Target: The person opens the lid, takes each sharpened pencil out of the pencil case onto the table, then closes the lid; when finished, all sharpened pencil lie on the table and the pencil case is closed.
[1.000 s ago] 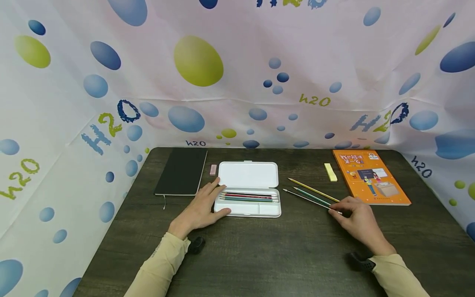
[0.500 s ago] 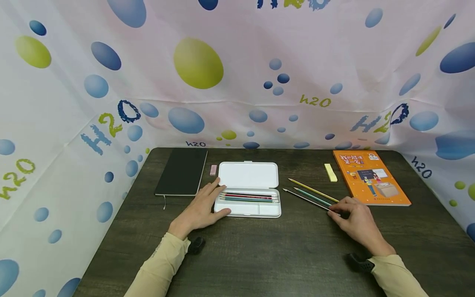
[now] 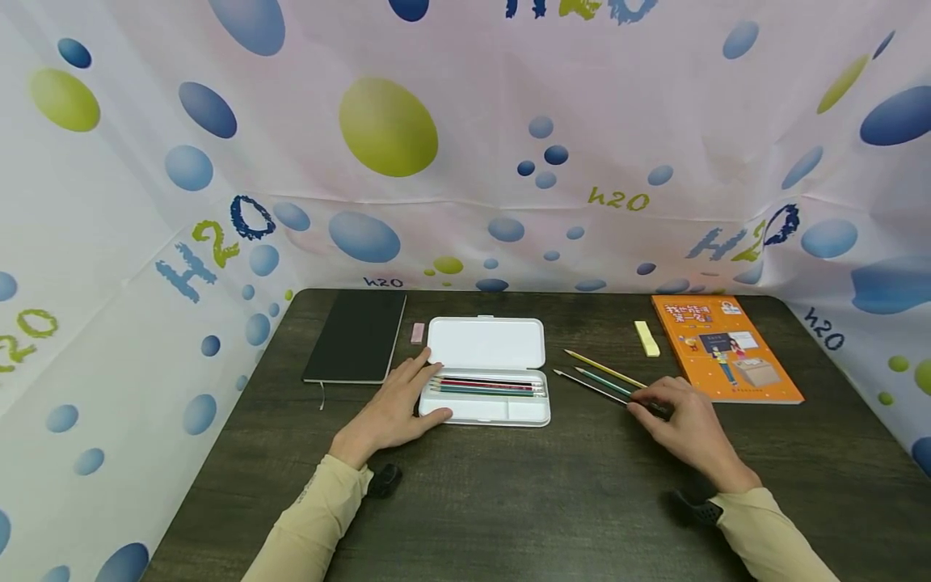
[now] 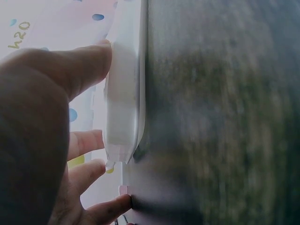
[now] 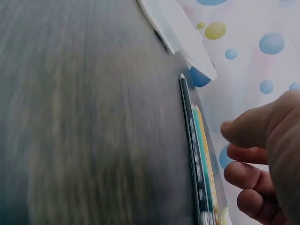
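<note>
My left hand [image 3: 393, 411] rests against the left side of an open white pencil case [image 3: 486, 343]. Its fingers are spread and its thumb touches the front edge. Several pencils [image 3: 487, 387] lie in the case's base. To the right, a dark pencil [image 3: 587, 388], a green pencil [image 3: 602, 381] and a yellow pencil [image 3: 604, 367] lie slanting on the table. My right hand [image 3: 684, 422] hovers over their near ends, hiding them in the head view. In the right wrist view, its loosely bent fingers [image 5: 243, 174] stand apart from the pencils and hold nothing.
A black notebook [image 3: 356, 335] and a pink eraser [image 3: 418, 333] lie left of the case. At the right are a yellow block [image 3: 646, 339], perhaps an eraser or highlighter, and an orange book [image 3: 727, 347]. A patterned sheet [image 3: 465, 162] hangs behind the dark table [image 3: 524, 501].
My right hand has slid a little to the left along the loose pencils, which stay in place. The left hand and the case have not moved.
</note>
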Demonstrator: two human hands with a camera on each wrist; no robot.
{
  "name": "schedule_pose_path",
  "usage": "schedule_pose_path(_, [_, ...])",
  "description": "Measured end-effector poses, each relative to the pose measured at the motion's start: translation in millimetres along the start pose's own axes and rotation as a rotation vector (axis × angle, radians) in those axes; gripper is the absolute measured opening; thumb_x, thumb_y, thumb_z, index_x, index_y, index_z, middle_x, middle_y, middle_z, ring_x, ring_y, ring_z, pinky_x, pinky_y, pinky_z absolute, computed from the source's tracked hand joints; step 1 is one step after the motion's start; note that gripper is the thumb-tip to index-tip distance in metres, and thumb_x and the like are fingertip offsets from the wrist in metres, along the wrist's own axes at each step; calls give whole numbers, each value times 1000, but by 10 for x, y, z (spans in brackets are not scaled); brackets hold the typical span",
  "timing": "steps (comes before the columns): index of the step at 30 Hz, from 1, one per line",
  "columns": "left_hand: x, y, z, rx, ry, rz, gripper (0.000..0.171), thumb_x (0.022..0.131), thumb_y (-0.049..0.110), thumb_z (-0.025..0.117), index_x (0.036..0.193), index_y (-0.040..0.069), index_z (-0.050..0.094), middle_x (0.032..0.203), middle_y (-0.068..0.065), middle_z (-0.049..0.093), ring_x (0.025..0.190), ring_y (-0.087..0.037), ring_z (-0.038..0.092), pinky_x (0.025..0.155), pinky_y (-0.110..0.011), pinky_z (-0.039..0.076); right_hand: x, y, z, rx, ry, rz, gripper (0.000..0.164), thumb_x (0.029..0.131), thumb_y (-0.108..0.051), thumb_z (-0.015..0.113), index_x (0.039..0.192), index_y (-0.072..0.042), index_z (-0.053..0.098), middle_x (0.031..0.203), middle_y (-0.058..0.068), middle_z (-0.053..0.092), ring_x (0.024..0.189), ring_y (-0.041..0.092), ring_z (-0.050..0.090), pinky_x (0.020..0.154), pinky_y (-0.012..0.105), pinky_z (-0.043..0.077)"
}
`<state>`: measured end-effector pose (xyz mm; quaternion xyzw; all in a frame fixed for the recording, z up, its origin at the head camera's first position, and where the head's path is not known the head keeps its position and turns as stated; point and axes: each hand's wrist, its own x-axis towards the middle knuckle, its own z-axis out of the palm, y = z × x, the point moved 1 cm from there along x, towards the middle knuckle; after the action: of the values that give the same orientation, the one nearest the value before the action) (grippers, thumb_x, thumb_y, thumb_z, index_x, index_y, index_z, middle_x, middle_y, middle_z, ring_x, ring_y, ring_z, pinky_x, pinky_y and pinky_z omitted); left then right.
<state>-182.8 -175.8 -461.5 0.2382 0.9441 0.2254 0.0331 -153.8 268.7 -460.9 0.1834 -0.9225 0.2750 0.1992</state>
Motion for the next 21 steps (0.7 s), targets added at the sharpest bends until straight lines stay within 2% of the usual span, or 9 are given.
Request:
schedule_pose_path(13, [3,1,4,7,2,-1,80,94,60,58,156,13,35,166,-9,13,149,-39,19,119,-57,18,249,-280,311,62,-63,-58,14,85,-14,80,99,-11,77,91,-4,68,85,15,60,68,40,51])
schedule_pose_path(21, [2,9,6,7,2,-6,80,94,59,58,156,13,35,166,-9,13,149,-40,18,118,-59,19,458,-574,537,155,-99,-120,16,86,-17,79,101,-12,77,97,-4,69,88,14,58,73,39,51])
